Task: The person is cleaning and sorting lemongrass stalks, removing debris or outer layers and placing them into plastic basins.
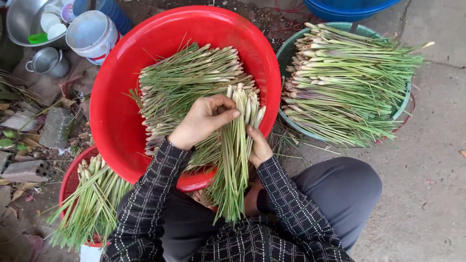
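Observation:
Both hands hold one bundle of lemongrass stalks (236, 145) upright over the big red basin (116, 116). My left hand (201, 121) wraps the bundle's upper part near the pale root ends. My right hand (259, 148) supports it from the right side, partly hidden behind the stalks. The bundle's green leaf ends hang down toward my lap. Inside the basin lies a heap of more lemongrass (194, 77), root ends mostly pointing left and right.
A green basin (287, 53) at the right is piled with thicker lemongrass (344, 77). A small red basket (70, 182) at lower left holds more stalks (92, 204). Metal bowls, a white bucket (92, 34) and stones lie at upper left; a blue tub (344, 8) sits at the top.

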